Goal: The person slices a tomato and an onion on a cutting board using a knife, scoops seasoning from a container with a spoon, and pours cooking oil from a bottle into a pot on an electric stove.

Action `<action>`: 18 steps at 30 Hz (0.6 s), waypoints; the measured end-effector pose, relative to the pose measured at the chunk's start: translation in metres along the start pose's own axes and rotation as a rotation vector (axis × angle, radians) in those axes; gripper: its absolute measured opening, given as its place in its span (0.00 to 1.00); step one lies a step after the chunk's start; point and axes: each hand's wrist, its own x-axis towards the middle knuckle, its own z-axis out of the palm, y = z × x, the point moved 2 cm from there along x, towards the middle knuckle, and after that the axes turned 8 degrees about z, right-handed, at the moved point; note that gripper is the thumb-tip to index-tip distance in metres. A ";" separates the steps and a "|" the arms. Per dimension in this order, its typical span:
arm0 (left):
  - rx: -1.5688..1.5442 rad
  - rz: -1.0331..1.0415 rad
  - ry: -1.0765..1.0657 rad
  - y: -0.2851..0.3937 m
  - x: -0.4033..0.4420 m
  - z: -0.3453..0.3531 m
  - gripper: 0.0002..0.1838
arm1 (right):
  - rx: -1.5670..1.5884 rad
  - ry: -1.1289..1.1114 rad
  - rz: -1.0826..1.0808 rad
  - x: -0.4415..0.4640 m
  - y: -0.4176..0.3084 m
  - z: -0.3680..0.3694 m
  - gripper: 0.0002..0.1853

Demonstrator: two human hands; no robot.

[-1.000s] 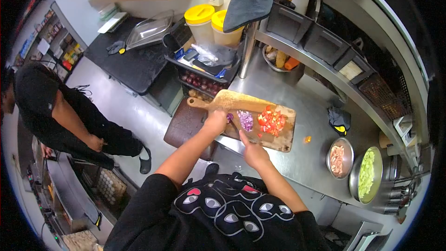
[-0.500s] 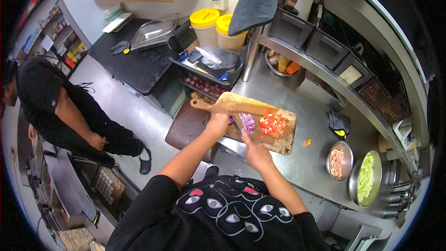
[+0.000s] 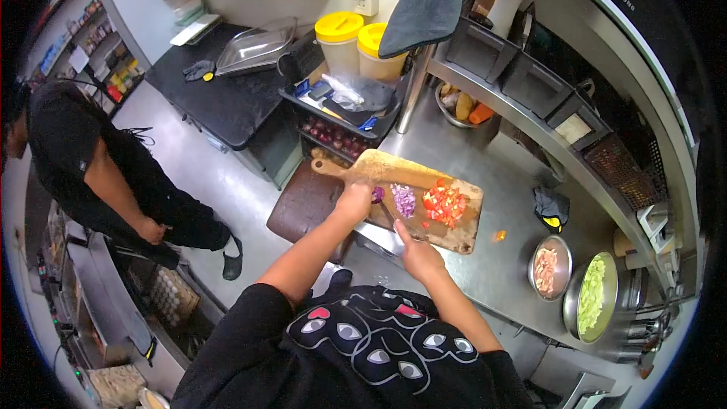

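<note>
My left hand [image 3: 354,203] is closed on a piece of red onion [image 3: 377,195] at the near side of a wooden cutting board [image 3: 394,167]. The handle of a knife is in my right hand [image 3: 421,257], and the knife blade [image 3: 388,215] points away from me, just right of the onion. Diced red onion [image 3: 404,201] lies in a small heap beside the blade. Farther right on the board is a pile of chopped tomato [image 3: 444,204]. My fingers partly cover the onion piece.
Bowls of pinkish cut meat [image 3: 545,269] and chopped green vegetable [image 3: 593,299] stand on the steel counter [image 3: 485,273] at right. A dark glove [image 3: 551,208] lies there. Yellow-lidded tubs [image 3: 339,28] stand behind a cart. A person in black [image 3: 113,174] stands at left.
The knife blade has shifted slightly toward me, off the onion piece, which shows more now. My left hand stays at the onion. The person's arm at left has moved a little.
</note>
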 end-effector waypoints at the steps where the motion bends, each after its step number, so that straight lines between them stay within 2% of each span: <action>1: 0.011 -0.003 -0.020 0.001 0.000 0.000 0.10 | -0.015 -0.040 0.019 -0.007 -0.002 -0.010 0.35; 2: 0.008 0.002 0.006 0.001 0.000 0.000 0.10 | -0.029 -0.082 0.037 -0.010 -0.003 -0.014 0.35; 5: 0.004 0.019 0.061 -0.003 -0.001 0.003 0.09 | -0.008 0.072 -0.003 -0.008 0.000 -0.009 0.35; 8: 0.005 0.036 0.069 -0.004 -0.001 0.004 0.08 | 0.003 0.119 -0.028 -0.004 -0.011 -0.012 0.35; 18: 0.023 0.022 0.066 -0.005 -0.005 0.003 0.07 | -0.035 0.142 -0.044 0.003 -0.017 -0.002 0.36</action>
